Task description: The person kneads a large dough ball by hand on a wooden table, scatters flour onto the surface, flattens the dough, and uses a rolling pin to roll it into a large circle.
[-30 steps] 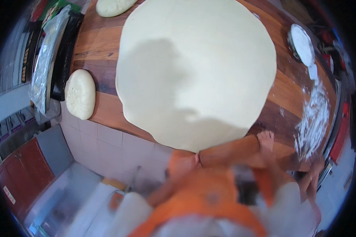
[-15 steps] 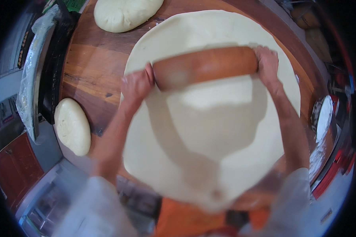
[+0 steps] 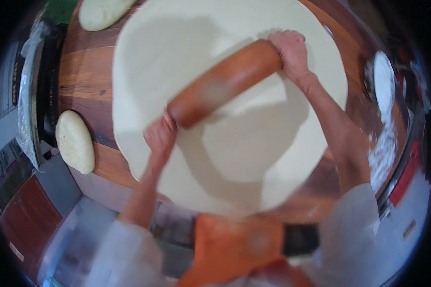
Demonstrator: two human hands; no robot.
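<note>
A thick wooden rolling pin point(image 3: 239, 71) lies slantwise on a broad, thin sheet of pale dough point(image 3: 244, 177), its right end farther from me. My left hand point(image 3: 161, 136) is closed round the handle at the pin's near left end. At the far right end my right hand point(image 3: 290, 52) grips the other handle. Both handles are covered by my fingers. The dough sheet spreads over much of the round wooden table point(image 3: 86, 86), and shadows of my arms and head fall across it.
Two smaller dough rounds lie on the table's left: one at the far edge point(image 3: 103, 12), one nearer point(image 3: 75, 142). White flour point(image 3: 383, 155) and a white, oval-looking dish point(image 3: 384, 83) are at the right rim. A plastic-wrapped board point(image 3: 28, 105) stands beyond the left edge.
The rolling pin has turned from nearly level to a steeper slant. My right hand has gone up and left, my left hand downward. The dough and table appear shifted up and left in view.
</note>
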